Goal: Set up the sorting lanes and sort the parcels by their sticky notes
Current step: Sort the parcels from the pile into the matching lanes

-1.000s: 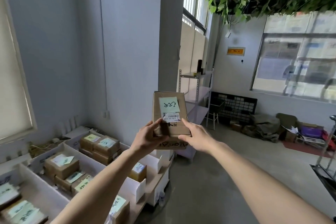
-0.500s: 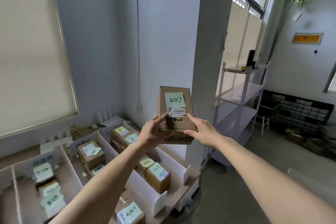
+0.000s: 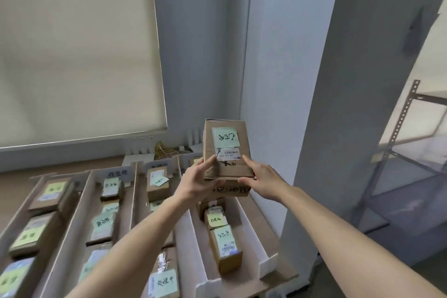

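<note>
I hold a brown cardboard parcel point(image 3: 227, 150) up in front of me with both hands. A pale green sticky note point(image 3: 225, 136) with handwriting and a white barcode label sit on its top face. My left hand point(image 3: 197, 180) grips its left lower edge and my right hand point(image 3: 260, 176) grips its right lower edge. Below lie several sorting lanes point(image 3: 186, 232) made of white dividers on a table. Each lane holds parcels with green notes, such as one point(image 3: 225, 249) in the rightmost lane directly under the held parcel.
A grey pillar point(image 3: 338, 128) stands close on the right of the lanes. A metal shelf rack point(image 3: 406, 152) is further right. A window blind point(image 3: 79, 51) covers the wall behind the table. Yellow cables point(image 3: 169, 150) lie at the table's back.
The view has swung left and down, bringing the lanes underneath. The held parcel stays in both hands and now hangs over the rightmost lane.
</note>
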A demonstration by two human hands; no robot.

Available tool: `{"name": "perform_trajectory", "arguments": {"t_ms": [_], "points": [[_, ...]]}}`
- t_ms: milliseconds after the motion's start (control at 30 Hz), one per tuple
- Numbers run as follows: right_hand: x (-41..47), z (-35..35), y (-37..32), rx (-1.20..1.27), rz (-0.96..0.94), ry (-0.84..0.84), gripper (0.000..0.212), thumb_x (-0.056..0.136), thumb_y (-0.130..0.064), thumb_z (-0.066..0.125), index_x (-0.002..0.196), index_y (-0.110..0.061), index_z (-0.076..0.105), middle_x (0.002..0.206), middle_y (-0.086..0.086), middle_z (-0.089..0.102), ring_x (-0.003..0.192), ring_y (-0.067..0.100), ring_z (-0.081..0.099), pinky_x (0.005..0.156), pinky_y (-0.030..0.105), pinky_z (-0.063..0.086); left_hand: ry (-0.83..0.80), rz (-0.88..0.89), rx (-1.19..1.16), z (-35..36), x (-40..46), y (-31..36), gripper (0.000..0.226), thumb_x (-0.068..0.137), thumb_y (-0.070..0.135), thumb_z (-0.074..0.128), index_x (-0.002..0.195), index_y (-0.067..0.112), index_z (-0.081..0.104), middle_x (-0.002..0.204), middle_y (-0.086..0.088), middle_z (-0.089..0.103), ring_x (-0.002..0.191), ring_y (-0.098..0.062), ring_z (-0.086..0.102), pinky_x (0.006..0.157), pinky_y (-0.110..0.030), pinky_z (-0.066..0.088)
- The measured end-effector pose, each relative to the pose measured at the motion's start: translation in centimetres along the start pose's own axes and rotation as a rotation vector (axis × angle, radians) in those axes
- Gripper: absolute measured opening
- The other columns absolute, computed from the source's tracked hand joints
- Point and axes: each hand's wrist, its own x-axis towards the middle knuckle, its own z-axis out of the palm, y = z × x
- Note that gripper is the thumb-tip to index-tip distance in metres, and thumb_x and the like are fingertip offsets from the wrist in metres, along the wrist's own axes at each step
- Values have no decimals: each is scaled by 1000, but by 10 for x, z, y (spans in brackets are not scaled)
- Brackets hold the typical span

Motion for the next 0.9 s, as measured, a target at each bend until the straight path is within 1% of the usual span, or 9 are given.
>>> {"name": "perform_trajectory", "arguments": {"t_ms": [100,200,300,533,633,700,800,833,900], "points": [[13,11,23,1,-32,-60,80,97,-34,65,161,-22,20,154,4,45,137,22,46,111,30,36,16,-69,-15,22,-4,-9,83,79,47,77,150,29,38,150,-2,46,146,-19,29,116,-35,31],[26,28,51,16,-33,-133,82,96,-37,66,162,-24,18,152,3,48,134,22,48,111,34,39,4,-145,-18,47,-6,-19,86,75,55,76,149,32,39,150,-3,46,144,-20,33,114,-35,34],[42,47,76,41,-32,-184,83,94,-35,68,161,-25,19,151,0,49,133,20,49,111,33,39,-13,-210,-36,73,-7,-32,83,79,48,77,151,30,37,151,-2,43,147,-19,27,116,-35,30],[73,107,130,86,32,-318,83,95,-28,69,161,-21,20,155,3,42,137,18,42,113,26,32,-63,-324,-74,132,-11,-76,81,82,46,74,151,32,35,151,4,41,145,-15,27,110,-27,29],[82,134,151,84,43,-356,83,95,-27,69,161,-20,20,154,2,43,137,17,43,112,23,31,-102,-370,-93,155,-13,-96,81,82,44,75,151,30,34,153,1,40,144,-12,26,109,-23,27],[85,153,164,105,63,-393,83,95,-27,69,161,-22,19,153,2,44,136,16,44,115,28,33,-138,-392,-95,167,-15,-108,80,83,41,75,151,27,35,149,1,42,134,-2,29,100,-12,25],[87,178,181,116,95,-427,84,94,-34,69,161,-28,17,155,-1,42,136,15,43,117,36,36,-164,-420,-97,185,-18,-123,80,83,39,76,151,27,36,147,4,42,134,-4,33,95,-3,21],[88,185,186,116,102,-436,85,94,-36,68,161,-30,16,155,-2,41,137,15,43,117,37,36,-172,-428,-95,191,-19,-126,80,83,39,75,151,27,35,146,6,42,135,-5,32,96,-2,21],[90,197,196,119,114,-455,85,94,-39,68,160,-34,15,155,-5,40,136,14,43,117,40,36,-189,-445,-92,201,-21,-131,79,85,39,73,152,28,33,148,7,41,137,-7,32,101,-10,25]]}}
